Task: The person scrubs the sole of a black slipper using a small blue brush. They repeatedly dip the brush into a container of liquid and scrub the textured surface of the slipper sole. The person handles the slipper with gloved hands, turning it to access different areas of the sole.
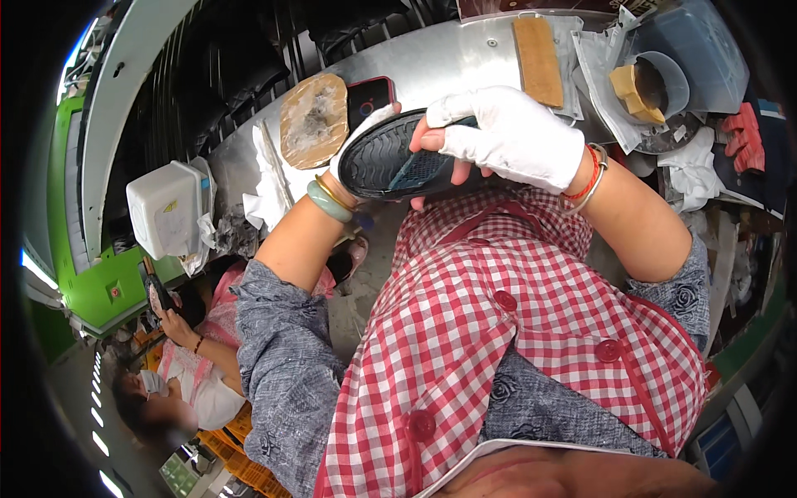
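Above the checked apron [531, 282], I see the left hand [362, 133] gripping the black treaded sole [378, 162]; the right hand [506, 137] touches and partly hides it, whether clamped I can't tell. Beyond lie a phone [370, 97] and brown pad [314, 120].

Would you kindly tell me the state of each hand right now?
Left hand: closed, holding the black shoe sole.
Right hand: curled over the sole, exact grip unclear.

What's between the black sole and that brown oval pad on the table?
In the head view, part of the white-gloved left hand shows between the black sole and the brown oval pad.
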